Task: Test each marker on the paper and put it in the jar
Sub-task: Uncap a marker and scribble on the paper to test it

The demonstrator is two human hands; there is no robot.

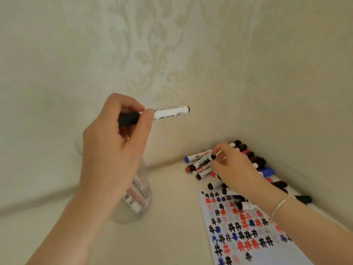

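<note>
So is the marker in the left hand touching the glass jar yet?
Apart. The head view shows the black-capped marker held level in the left hand, well above the jar, wall showing behind it.

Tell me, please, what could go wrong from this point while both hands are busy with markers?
The left hand holds a capped black marker level above the glass jar, largely hiding the jar's mouth, so the drop might miss. The right hand pinches a marker from the loose pile; neighbours could roll off. A marker lying on the test paper could smudge the marks if uncapped.
</note>
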